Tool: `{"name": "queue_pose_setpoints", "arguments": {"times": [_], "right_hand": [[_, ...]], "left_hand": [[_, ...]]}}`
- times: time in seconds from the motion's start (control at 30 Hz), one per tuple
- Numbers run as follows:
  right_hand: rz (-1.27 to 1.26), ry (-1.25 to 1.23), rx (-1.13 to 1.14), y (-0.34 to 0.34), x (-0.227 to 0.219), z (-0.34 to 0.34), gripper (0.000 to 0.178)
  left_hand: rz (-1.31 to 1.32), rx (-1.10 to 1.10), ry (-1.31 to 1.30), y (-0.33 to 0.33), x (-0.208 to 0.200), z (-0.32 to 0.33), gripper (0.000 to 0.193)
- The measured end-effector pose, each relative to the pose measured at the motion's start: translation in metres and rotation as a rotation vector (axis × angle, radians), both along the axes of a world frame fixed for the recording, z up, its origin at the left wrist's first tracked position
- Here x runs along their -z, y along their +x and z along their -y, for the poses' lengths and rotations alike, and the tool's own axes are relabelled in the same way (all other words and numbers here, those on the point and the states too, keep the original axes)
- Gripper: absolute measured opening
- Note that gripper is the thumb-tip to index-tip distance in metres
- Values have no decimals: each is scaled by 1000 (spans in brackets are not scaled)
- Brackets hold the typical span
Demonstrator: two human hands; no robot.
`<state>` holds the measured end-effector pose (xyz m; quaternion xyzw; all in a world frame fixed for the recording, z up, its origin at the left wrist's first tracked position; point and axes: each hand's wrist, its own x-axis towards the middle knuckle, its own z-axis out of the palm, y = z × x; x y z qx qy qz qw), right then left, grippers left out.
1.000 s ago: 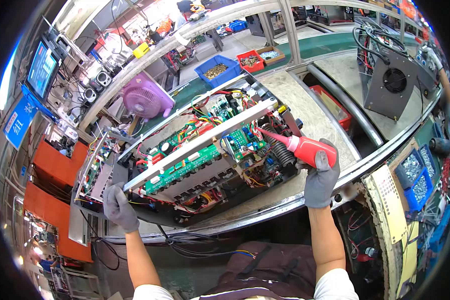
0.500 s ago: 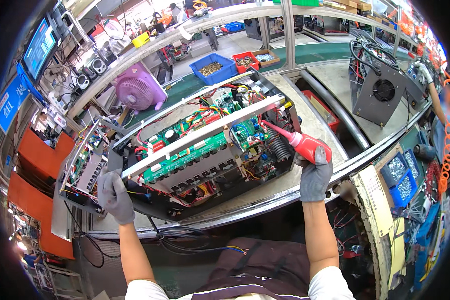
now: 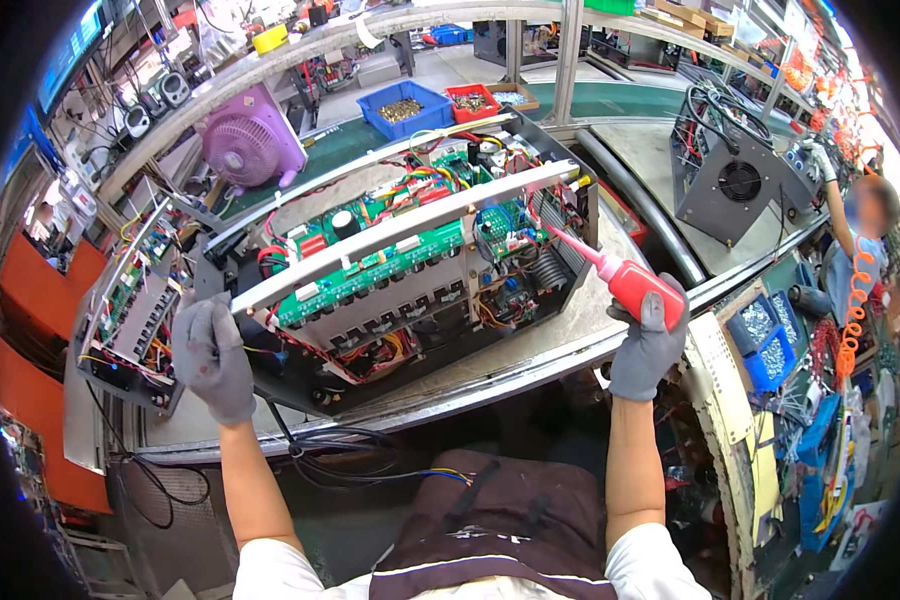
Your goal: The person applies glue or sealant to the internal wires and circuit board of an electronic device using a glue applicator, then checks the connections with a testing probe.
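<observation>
In front of me a dark metal chassis [image 3: 410, 365] stands tilted on the bench, with green circuit boards [image 3: 370, 277] and coloured wires inside. A pale metal bar [image 3: 400, 240] runs along its top. My right hand [image 3: 650, 345], in a grey glove, grips a red squeeze bottle [image 3: 642, 290]. Its long pink nozzle points left into the chassis, near the wires and a small board at the right end. My left hand [image 3: 213, 360], also gloved, is closed by the bar's left end, its fingertips pressed together. What lies between them cannot be made out.
A second open unit [image 3: 135, 320] is at the left. Behind stand a pink fan [image 3: 242, 150], a blue bin [image 3: 402, 108] and a red bin [image 3: 470, 103] of small parts. A black-cased unit [image 3: 735, 185] and another person [image 3: 855, 240] are at the right. Black cable [image 3: 345, 450] hangs below the bench edge.
My view has shifted a little, so the bench scene sits further left. The right hand has drawn slightly back with the bottle. The left hand stays closed by the bar's end.
</observation>
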<state>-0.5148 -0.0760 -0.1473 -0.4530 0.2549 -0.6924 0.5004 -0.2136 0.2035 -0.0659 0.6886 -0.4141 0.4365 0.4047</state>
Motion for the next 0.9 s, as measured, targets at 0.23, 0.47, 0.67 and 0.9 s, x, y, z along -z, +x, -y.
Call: {"name": "queue_pose_setpoints", "arguments": {"times": [0.23,0.47,0.67,0.9], "right_hand": [[-321,-352,395,-18,5,-15,47],[-395,-555,366,-8,11,-15,49],[-533,-721,444,-9,18,-11,59],[-683,-889,437,-12,9,-17,58]], "left_hand": [[-65,-50,30,2,2,-6,13],[-18,-26,32,2,1,-5,13],[22,-6,31,0,-2,-4,12],[50,19,38,2,-2,-5,10]]}}
